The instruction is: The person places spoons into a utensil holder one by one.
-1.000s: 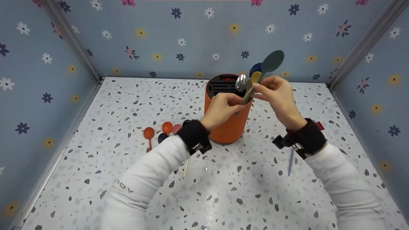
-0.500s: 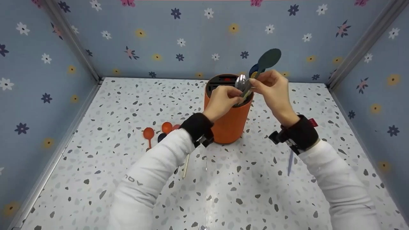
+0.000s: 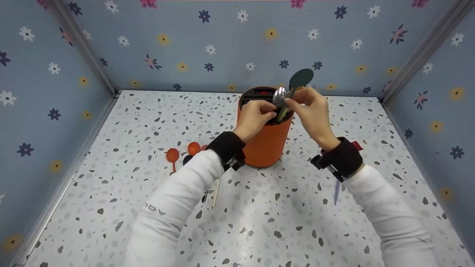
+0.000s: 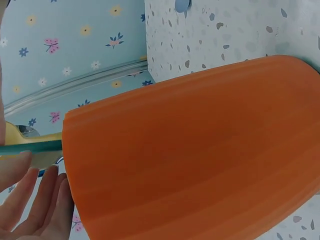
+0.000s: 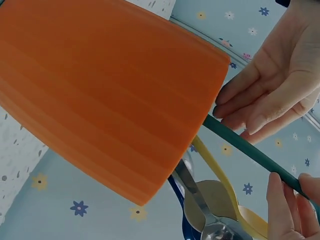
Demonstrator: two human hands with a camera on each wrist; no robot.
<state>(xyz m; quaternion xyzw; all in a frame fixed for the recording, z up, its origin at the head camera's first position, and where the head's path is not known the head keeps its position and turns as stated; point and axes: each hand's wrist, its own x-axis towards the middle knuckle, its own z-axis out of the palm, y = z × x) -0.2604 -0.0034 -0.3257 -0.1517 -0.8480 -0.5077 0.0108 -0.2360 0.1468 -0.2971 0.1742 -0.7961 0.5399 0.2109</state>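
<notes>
A dark green spoon [image 3: 301,78] stands tilted at the orange utensil holder [image 3: 264,148], its lower handle in the holder's mouth. My right hand [image 3: 313,115] pinches its handle between thumb and fingers, as the right wrist view shows too. My left hand [image 3: 252,116] is at the holder's rim, its fingers loosely bent with nothing between them. In the right wrist view, the left fingertips lie close to the green handle [image 5: 250,150]. A silver spoon [image 3: 279,97], a yellow spoon [image 5: 220,170] and a blue-handled utensil [image 5: 180,205] stick out of the holder beside it.
An orange spoon [image 3: 172,155], another orange utensil [image 3: 193,148] and a dark-headed one [image 3: 187,159] lie on the speckled table [image 3: 282,222] at the left, partly under the left sleeve. A pale purple handle [image 3: 337,193] lies at the right. Flowered walls [image 3: 230,44] enclose the table.
The green spoon has come down and slightly left into the holder, my right hand moving with it. My left hand has let go of its lower handle and drawn slightly left.
</notes>
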